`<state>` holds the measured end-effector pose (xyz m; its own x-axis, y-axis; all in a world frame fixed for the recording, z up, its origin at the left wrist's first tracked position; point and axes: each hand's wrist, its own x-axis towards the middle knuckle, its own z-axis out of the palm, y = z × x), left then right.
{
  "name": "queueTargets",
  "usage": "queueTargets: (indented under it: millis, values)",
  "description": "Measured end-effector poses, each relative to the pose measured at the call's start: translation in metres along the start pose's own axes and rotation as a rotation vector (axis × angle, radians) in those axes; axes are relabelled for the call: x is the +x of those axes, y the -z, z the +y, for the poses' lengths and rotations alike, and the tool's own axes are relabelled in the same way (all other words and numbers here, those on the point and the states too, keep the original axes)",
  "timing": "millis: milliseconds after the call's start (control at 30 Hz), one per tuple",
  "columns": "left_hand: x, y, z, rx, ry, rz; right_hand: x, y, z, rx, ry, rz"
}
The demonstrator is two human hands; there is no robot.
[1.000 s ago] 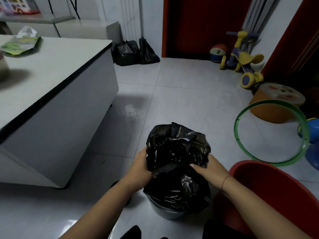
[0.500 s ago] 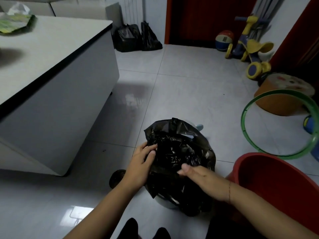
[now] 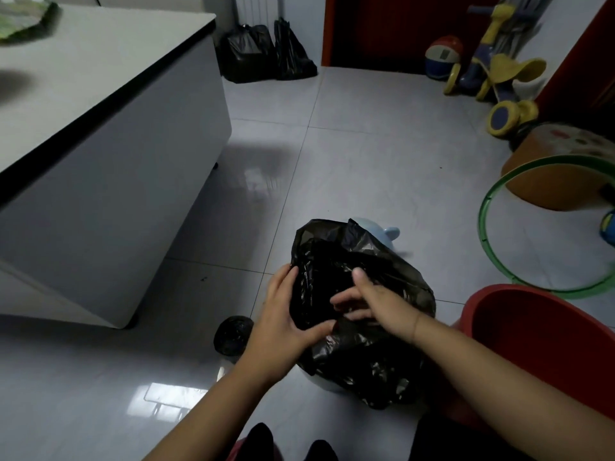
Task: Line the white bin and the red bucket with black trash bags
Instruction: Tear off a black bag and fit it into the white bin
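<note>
white bin (image 3: 322,383): is standing on the floor (image 3: 382,154) near its near edge, between the person's forearms. Only a pale strip at its base and a pale blue part at its far side are showing; the rest is sitting under plastic.
black trash bag (image 3: 366,347): is draping crumpled over the white bin, bunching up above it and hanging down its front and right side.
left hand (image 3: 283,314): is pressing flat against the left side of the black trash bag, fingers straight and pointing away, thumb spreading across the front folds.
right hand (image 3: 382,304): is lying on top of the black trash bag, fingers spread and pointing left, forefinger lifting. Whether any finger is pinching plastic, I cannot tell.
red bucket (image 3: 532,344): is standing just right of the white bin, toward the floor's near right corner, its red inside showing bare.
roll of bags (image 3: 231,334): is lying on the floor just left of the left wrist.
desk (image 3: 100,94): is filling the left side; a blurred green packet (image 3: 23,21) is lying at its far left corner.
filled black bags (image 3: 266,51): are leaning together at the floor's far edge, by the wall.
green hoop (image 3: 492,227), orange stool (image 3: 559,174), ride-on toy (image 3: 499,78): are sitting along the floor's right edge.
</note>
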<state>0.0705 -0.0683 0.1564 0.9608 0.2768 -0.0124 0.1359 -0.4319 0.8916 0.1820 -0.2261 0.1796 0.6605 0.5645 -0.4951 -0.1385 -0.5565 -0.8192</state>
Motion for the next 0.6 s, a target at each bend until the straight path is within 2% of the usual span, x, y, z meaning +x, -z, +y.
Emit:
queueTargets:
  millis: [100, 200, 333, 467, 600]
  values:
    - [-0.004, 0.001, -0.006, 0.04, -0.052, -0.042, 0.032, -0.015, 0.019, -0.255, -0.115, -0.124]
    - [-0.006, 0.002, -0.011, 0.041, -0.062, -0.049, 0.059, -0.026, 0.041, -0.35, -0.169, -0.198]
    - [-0.009, 0.001, -0.022, 0.044, -0.041, -0.057, 0.086, -0.029, 0.078, -0.767, -0.249, -0.327]
    - [-0.01, 0.002, -0.029, 0.049, -0.058, -0.089, 0.111, -0.036, 0.097, -0.947, -0.244, -0.318]
    - [-0.01, 0.008, -0.031, 0.071, -0.057, -0.118, 0.126, -0.031, 0.111, -1.088, -0.251, -0.4]
